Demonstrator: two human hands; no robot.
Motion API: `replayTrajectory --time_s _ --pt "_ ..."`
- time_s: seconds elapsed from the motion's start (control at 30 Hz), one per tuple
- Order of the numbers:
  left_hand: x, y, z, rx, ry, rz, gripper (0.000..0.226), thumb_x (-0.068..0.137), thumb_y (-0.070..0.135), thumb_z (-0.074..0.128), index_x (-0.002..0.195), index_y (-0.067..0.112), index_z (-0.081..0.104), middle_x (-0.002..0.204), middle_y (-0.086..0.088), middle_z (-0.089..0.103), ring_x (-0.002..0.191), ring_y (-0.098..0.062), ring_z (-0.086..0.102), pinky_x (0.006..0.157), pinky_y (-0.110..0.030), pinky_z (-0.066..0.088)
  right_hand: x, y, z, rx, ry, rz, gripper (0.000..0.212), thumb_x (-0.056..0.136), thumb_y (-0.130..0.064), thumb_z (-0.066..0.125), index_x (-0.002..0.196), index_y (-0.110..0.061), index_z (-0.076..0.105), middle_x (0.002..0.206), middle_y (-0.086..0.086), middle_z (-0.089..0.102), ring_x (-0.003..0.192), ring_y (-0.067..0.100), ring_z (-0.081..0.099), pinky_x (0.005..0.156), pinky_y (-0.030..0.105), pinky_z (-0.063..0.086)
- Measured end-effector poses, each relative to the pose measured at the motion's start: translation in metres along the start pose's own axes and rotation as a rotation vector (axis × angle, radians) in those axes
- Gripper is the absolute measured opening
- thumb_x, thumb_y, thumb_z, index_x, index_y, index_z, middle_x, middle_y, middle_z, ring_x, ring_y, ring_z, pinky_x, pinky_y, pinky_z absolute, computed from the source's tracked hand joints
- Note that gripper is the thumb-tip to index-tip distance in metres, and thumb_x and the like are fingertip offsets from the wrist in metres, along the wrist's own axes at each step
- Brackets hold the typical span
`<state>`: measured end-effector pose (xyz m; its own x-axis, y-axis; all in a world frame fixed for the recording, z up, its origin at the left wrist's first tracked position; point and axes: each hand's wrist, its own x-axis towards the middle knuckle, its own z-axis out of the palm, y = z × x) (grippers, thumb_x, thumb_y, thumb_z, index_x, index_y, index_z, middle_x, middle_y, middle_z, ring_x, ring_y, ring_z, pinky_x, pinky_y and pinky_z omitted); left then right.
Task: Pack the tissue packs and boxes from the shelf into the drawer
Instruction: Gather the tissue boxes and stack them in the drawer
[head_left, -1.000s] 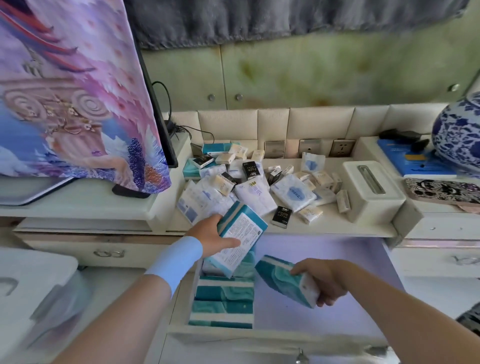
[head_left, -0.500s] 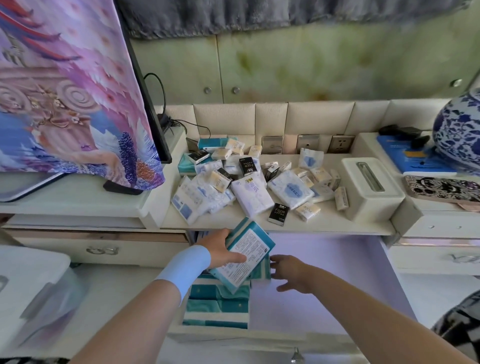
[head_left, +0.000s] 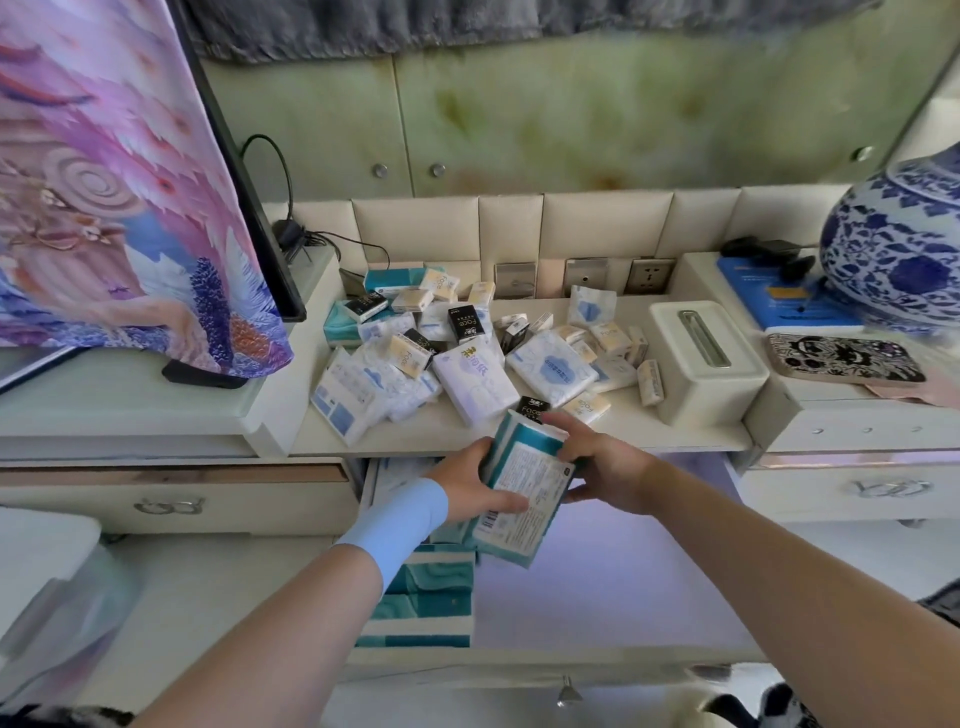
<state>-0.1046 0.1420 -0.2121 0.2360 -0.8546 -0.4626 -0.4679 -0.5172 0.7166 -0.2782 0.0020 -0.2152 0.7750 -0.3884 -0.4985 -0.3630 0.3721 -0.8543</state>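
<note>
Head view | left hand (head_left: 467, 488) and right hand (head_left: 608, 467) both clamped on teal tissue pack (head_left: 524, 488), held over open drawer (head_left: 597, 571) | step: stowing | next, likely: lower it beside stacked packs (head_left: 421, 597) | shelf (head_left: 431, 434) pile not yet packed.

The tissue pack (head_left: 524, 488) is wrapped in thin glossy plastic film, teal and white, with a printed label face. The small packs (head_left: 467, 382) heaped on the shelf (head_left: 441, 434) wear the same shiny, crinkled film; a few are black and glossy. The shelf is smooth cream lacquer with a soft sheen, as is the drawer (head_left: 571, 670), whose floor looks smooth and faintly violet. Behind, padded panels (head_left: 415, 228) look like cream leatherette. The tissue box (head_left: 701, 374) is matt cream plastic. The vase (head_left: 898, 249) is glazed, glossy ceramic. The drawer handles (head_left: 169, 505) are polished metal. The wristband (head_left: 395, 519) is matt blue cloth, and the cover (head_left: 104, 182) printed cloth
</note>
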Motion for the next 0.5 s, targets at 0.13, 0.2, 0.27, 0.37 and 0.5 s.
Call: replayTrajectory --time_s 0.13,0.2,0.27,0.37,0.5 --pt "0.001 0.0 0.024 0.154 -0.159 -0.016 0.074 0.071 0.038 0.081 0.133 0.033 0.043 0.122 0.011 0.061 0.105 -0.013 0.061 0.093 -0.037 0.052 -0.014 0.011 -0.015 -0.46 -0.018 0.094 0.055 0.075 -0.02 0.08 0.123 -0.035 0.059 0.116 0.007 0.068 0.108 0.025 0.067 0.086 0.038 0.06" --pt "0.002 -0.002 0.035 0.238 -0.227 -0.018 0.074 0.075 0.031 0.079 0.138 0.035 0.04 0.13 0.008 0.057 0.112 -0.017 0.058 0.092 -0.041 0.054 -0.016 0.022 -0.015 -0.698 -0.016 0.154 0.045 0.072 -0.016 0.078 0.112 -0.027 0.062 0.112 0.002 0.069 0.104 0.02 0.068 0.085 0.039 0.06" --pt "0.004 -0.004 0.04 0.464 -0.226 0.022 0.072 0.082 0.028 0.071 0.145 0.037 0.035 0.143 0.006 0.046 0.127 -0.02 0.049 0.1 -0.04 0.049 -0.018 0.028 -0.015 -0.781 0.037 0.217 0.04 0.071 -0.013 0.074 0.107 -0.026 0.061 0.109 0.0 0.069 0.101 0.018 0.068 0.084 0.036 0.061" --pt "0.006 -0.014 0.041 0.914 -0.225 0.097 0.07 0.089 0.018 0.055 0.15 0.04 0.029 0.158 0.003 0.024 0.145 -0.024 0.023 0.112 -0.043 0.035 -0.023 0.029 -0.017 -0.89 0.126 0.327 0.04 0.077 -0.02 0.068 0.116 -0.02 0.058 0.103 0.002 0.07 0.094 0.017 0.066 0.064 0.026 0.054" --pt "0.012 -0.036 0.045 1.042 -0.255 0.07 0.075 0.091 0.014 0.055 0.152 0.041 0.022 0.164 0.005 -0.003 0.15 -0.026 0.0 0.118 -0.044 0.024 -0.017 0.027 -0.015 -0.933 0.347 0.34 0.039 0.079 -0.032 0.061 0.114 -0.016 0.054 0.095 0.004 0.069 0.079 0.014 0.065 0.054 0.023 0.048"
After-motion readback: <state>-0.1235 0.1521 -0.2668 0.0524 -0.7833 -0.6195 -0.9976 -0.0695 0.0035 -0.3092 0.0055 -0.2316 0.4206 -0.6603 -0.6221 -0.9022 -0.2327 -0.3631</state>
